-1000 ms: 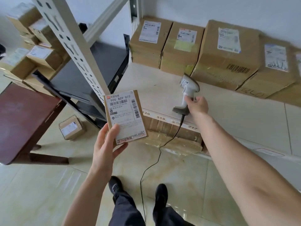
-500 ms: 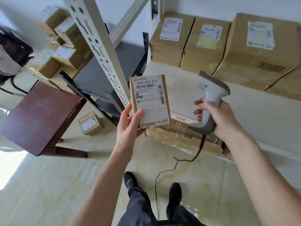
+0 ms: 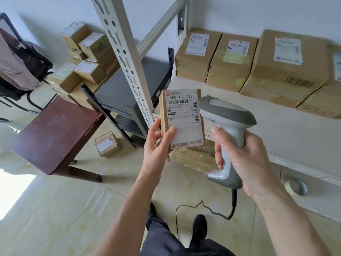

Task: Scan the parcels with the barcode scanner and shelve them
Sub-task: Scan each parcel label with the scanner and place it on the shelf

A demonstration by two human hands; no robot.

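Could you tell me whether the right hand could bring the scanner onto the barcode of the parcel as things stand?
Probably yes: the right hand grips the scanner right beside the parcel, whose label faces up in the left hand, with nothing between them.

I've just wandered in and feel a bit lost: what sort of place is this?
Probably a small parcel depot or storeroom. Labelled brown cardboard boxes line a pale metal slotted rack, more are stacked on the floor, and a right hand holds a grey corded barcode scanner beside a small labelled parcel.
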